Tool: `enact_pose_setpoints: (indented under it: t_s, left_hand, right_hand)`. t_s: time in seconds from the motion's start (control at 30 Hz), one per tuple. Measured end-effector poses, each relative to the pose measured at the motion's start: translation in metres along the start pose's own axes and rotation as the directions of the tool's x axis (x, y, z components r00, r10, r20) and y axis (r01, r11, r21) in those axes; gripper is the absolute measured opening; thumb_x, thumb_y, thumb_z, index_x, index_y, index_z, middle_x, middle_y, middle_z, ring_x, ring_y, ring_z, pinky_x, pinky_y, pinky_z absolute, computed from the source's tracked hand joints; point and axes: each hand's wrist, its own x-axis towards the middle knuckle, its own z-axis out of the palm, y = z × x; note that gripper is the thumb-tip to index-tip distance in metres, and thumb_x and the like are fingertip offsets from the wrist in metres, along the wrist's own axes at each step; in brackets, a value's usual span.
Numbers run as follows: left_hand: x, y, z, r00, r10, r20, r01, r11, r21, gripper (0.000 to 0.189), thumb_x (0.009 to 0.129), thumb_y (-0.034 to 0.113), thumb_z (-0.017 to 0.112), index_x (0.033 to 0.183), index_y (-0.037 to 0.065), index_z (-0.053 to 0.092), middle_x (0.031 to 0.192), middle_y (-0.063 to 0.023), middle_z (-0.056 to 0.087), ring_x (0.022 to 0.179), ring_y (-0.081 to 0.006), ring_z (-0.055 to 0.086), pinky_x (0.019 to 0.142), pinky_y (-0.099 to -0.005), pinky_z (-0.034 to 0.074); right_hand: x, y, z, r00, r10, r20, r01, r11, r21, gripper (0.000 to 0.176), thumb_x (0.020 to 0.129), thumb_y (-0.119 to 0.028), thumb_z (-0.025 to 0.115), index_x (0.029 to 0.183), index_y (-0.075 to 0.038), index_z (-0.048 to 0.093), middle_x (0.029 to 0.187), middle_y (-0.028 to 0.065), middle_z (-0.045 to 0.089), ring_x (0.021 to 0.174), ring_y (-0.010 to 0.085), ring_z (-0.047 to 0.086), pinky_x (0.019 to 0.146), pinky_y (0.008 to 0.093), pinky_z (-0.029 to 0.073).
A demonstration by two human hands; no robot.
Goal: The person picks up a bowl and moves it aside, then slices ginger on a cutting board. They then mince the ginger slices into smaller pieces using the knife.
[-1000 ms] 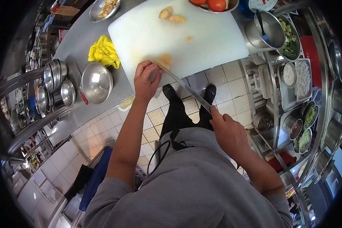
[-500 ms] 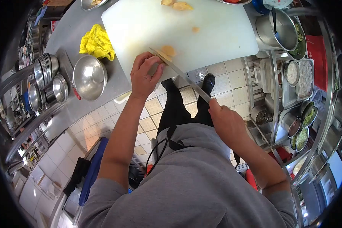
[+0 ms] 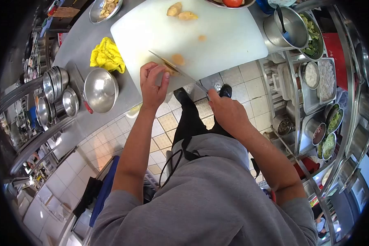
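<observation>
My right hand [image 3: 230, 111] is closed round the handle of a long kitchen knife [image 3: 186, 75]. Its blade slants up and left across the near edge of the white cutting board [image 3: 229, 28]. My left hand [image 3: 153, 84] has its fingers curled over a piece of ginger [image 3: 170, 70] right beside the blade; the fingers partly cover it. On the blade's far side lies a cut ginger slice [image 3: 178, 59]. A smaller slice [image 3: 202, 38] rests farther up the board. Two peeled ginger chunks [image 3: 174, 9] sit near the far edge.
Left of the board are a crumpled yellow cloth [image 3: 107, 55], a steel bowl [image 3: 101, 90] and a bowl of cut pieces [image 3: 105, 10]. A steel pot [image 3: 285, 30] stands at right. A plate holds a tomato [image 3: 233, 2]. Shelves with food trays [image 3: 326, 80] flank my right side.
My right hand has pushed the knife forward and left, so its tip reaches farther past my left fingers. My left hand stays at the ginger. The whole view has shifted slightly.
</observation>
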Motion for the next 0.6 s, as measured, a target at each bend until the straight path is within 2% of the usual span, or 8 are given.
enact_pose_setpoints:
  t_s: [0.1,0.17,0.3,0.4,0.47,0.5,0.57,0.6]
  left_hand:
    - [0.006,0.002,-0.003,0.998,-0.065,0.014,0.066,0.996,-0.064,0.023,0.086,0.007,0.072,0.109,0.009,0.068,0.117,-0.0134,0.049,0.092,-0.0237,0.059,0.084,-0.0346,0.05]
    - [0.015,0.004,-0.008,0.994,-0.036,0.105,0.03,0.998,0.063,0.025,0.085,0.008,0.071,0.11,0.009,0.068,0.119,-0.0129,0.047,0.087,-0.021,0.057,0.081,-0.0329,0.05]
    - [0.027,0.002,-0.01,0.98,0.059,0.189,-0.08,0.991,0.103,0.028,0.084,0.009,0.072,0.111,0.01,0.068,0.122,-0.0132,0.046,0.085,-0.0204,0.057,0.079,-0.0326,0.05]
    - [0.036,0.012,-0.013,0.968,0.032,0.247,-0.07,0.987,0.147,0.031,0.082,0.009,0.073,0.113,0.012,0.069,0.122,-0.0135,0.045,0.083,-0.0206,0.057,0.08,-0.0334,0.05]
    - [0.042,0.021,-0.016,0.936,-0.052,0.347,-0.029,0.974,0.223,0.034,0.082,0.01,0.073,0.116,0.013,0.068,0.125,-0.0139,0.045,0.083,-0.0212,0.057,0.078,-0.0356,0.051]
    - [0.042,0.021,-0.016,0.936,-0.047,0.348,-0.034,0.974,0.224,0.034,0.082,0.01,0.073,0.116,0.013,0.068,0.125,-0.0139,0.045,0.083,-0.0212,0.057,0.078,-0.0356,0.051]
    - [0.041,0.019,-0.015,0.974,0.031,0.223,-0.075,0.978,0.192,0.031,0.082,0.008,0.074,0.112,0.011,0.067,0.124,-0.0144,0.048,0.081,-0.0207,0.056,0.074,-0.0338,0.052]
    - [0.034,0.013,-0.013,0.974,0.033,0.224,-0.078,0.978,0.194,0.031,0.082,0.008,0.074,0.112,0.011,0.067,0.124,-0.0144,0.048,0.081,-0.0207,0.056,0.074,-0.0338,0.052]
  right_hand:
    - [-0.003,0.002,0.0,1.0,0.005,-0.023,-0.004,1.0,0.016,0.02,0.1,-0.024,0.053,0.108,-0.009,0.044,0.069,0.0193,0.064,0.068,0.0434,0.067,0.057,0.0541,0.052]
    - [-0.005,0.004,-0.001,0.999,-0.01,-0.046,0.01,1.0,0.013,0.02,0.1,-0.024,0.054,0.109,-0.009,0.044,0.068,0.0191,0.064,0.068,0.0434,0.067,0.058,0.0538,0.053]
    - [-0.008,-0.001,-0.008,1.0,0.012,-0.015,-0.013,1.0,-0.006,0.018,0.101,-0.022,0.051,0.108,-0.007,0.044,0.071,0.0183,0.067,0.07,0.0392,0.069,0.061,0.0513,0.054]
    - [-0.009,0.002,-0.004,1.0,0.018,-0.013,-0.018,1.0,-0.001,0.019,0.102,-0.023,0.051,0.11,-0.008,0.044,0.073,0.019,0.067,0.072,0.0409,0.069,0.063,0.052,0.055]
    - [-0.01,0.004,0.001,0.999,-0.006,-0.053,0.005,1.0,-0.009,0.022,0.101,-0.025,0.053,0.111,-0.008,0.043,0.069,0.0189,0.065,0.067,0.0424,0.067,0.059,0.0531,0.053]
    - [-0.01,0.004,0.002,0.998,-0.006,-0.058,0.005,1.0,-0.006,0.022,0.101,-0.025,0.053,0.111,-0.008,0.043,0.069,0.0189,0.065,0.067,0.0424,0.067,0.059,0.0531,0.053]
    - [-0.011,0.003,0.002,0.999,0.009,-0.046,-0.01,1.0,-0.003,0.022,0.101,-0.025,0.053,0.112,-0.008,0.044,0.069,0.0192,0.065,0.067,0.0417,0.067,0.059,0.0527,0.054]
    - [-0.012,0.002,0.001,0.999,0.008,-0.048,-0.008,1.0,0.0,0.022,0.101,-0.025,0.053,0.112,-0.008,0.044,0.069,0.0192,0.065,0.067,0.0417,0.067,0.059,0.0527,0.054]
